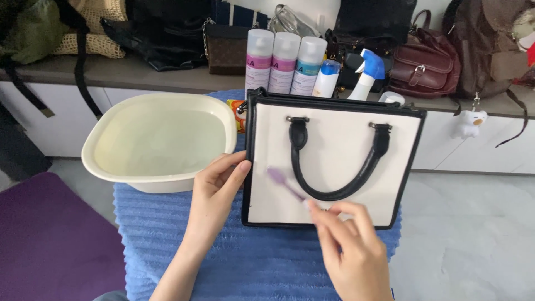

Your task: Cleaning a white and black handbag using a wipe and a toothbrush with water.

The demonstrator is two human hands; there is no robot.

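A cream handbag with black trim and a black handle lies flat on a blue towel. My left hand rests at the bag's left edge, fingers touching the black trim. My right hand holds a small purple brush, blurred, with its head on the bag's front near the handle's lower curve.
A cream basin with water stands on the towel at the left. Behind the bag stand three tall bottles, a small white bottle and a blue-topped spray bottle. Several dark bags line the shelf. A purple mat lies at the lower left.
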